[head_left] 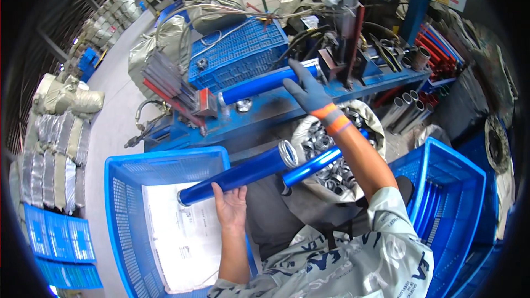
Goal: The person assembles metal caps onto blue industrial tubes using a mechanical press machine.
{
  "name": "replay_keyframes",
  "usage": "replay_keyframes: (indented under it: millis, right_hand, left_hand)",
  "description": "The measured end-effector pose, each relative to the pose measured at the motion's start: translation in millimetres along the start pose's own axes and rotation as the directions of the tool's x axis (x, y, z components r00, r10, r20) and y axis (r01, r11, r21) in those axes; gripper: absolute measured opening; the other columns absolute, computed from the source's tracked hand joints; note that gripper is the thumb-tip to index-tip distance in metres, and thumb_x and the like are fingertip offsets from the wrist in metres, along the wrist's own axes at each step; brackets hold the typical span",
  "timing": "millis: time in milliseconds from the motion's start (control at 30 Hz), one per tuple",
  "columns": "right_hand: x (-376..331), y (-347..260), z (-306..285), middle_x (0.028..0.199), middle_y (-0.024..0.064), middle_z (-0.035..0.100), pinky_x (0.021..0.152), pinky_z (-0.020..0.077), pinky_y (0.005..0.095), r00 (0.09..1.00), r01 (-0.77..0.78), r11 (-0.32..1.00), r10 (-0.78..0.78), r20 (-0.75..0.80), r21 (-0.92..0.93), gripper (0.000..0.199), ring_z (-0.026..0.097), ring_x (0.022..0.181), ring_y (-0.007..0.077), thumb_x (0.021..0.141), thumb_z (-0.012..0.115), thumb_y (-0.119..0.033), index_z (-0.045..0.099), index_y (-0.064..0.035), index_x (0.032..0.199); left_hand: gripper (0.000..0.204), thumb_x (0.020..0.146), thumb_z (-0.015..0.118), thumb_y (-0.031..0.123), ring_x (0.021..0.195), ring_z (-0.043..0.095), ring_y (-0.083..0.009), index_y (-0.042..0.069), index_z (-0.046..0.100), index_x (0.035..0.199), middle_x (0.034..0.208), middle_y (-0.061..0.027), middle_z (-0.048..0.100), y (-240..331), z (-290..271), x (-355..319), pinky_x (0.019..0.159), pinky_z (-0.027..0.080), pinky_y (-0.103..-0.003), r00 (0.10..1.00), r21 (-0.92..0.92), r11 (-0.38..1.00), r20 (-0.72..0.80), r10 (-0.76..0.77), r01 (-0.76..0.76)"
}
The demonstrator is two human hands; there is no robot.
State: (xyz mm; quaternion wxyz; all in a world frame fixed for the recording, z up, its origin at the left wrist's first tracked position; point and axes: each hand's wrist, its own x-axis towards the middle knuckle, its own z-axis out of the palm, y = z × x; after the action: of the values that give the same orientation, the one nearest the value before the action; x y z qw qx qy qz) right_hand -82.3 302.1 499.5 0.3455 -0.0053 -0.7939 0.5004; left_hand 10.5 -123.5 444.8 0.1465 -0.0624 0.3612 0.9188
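Observation:
My left hand (231,207), bare, supports a blue tube (237,177) from below near its left end. That tube has a silver ring at each end and slants over the left crate's rim. My right hand (309,91), in a grey and orange glove, lies over a second blue tube (259,84) at its right end, thumb and finger around it. This second tube is set lengthwise between the two end blocks of a blue bench machine (243,118). A third blue tube (314,164) rests across a white sack (375,124) full of silver metal rings.
A blue crate (113,209) lined with white card stands at the left. Another blue crate (479,187), at the right, holds several blue tubes. Bare metal tubes (408,107) stand beyond the sack. Behind the machine are an overturned blue crate (237,49) and hoses.

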Motion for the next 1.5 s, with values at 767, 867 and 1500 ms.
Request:
replay_keyframes:
  millis: [767, 867, 1500]
  right_hand:
    - [-52, -159, -208, 0.123, 0.0081, 0.080, 0.097, 0.0622, 0.0340, 0.968, 0.006, 0.992, 0.026, -0.251, 0.125, 0.065, 0.076, 0.106, 0.0149, 0.089, 0.083, -0.008, 0.064, 0.0025, 0.151]
    - [-137, -137, -234, 0.119, 0.0097, 0.080, 0.093, 0.0634, 0.0367, 0.919, -0.148, 0.973, 0.202, -0.338, 0.178, 0.073, 0.078, 0.103, 0.0190, 0.086, 0.092, -0.031, 0.066, 0.0034, 0.145]
    - [-754, -35, -459, 0.129, 0.0216, 0.085, 0.105, 0.0627, 0.0499, 0.069, -0.962, -0.162, 0.631, -0.773, -0.218, 0.091, 0.082, 0.118, 0.0386, 0.081, 0.103, -0.043, 0.069, -0.0024, 0.155]
  left_hand:
    - [0.068, 0.108, 0.087, 0.041, 0.143, 0.068, -0.0388, 0.005, 0.058, 0.157, 0.155, -0.0190, 0.066, -150, 209, 281, 0.119, 0.058, -0.060, 0.996, 0.163, 0.984, 0.040, -0.083, 0.076]
    - [0.077, 0.103, 0.093, 0.036, 0.136, 0.071, -0.0479, -0.003, 0.055, 0.157, 0.156, -0.0277, 0.064, -143, 173, 379, 0.111, 0.065, -0.061, 0.989, 0.155, 0.985, -0.140, -0.052, 0.074]
    - [0.086, 0.090, 0.104, 0.029, 0.144, 0.071, -0.0423, -0.010, 0.060, 0.153, 0.148, -0.0285, 0.073, -81, 176, 505, 0.121, 0.064, -0.051, 0.907, 0.203, 0.885, -0.047, -0.419, 0.419]
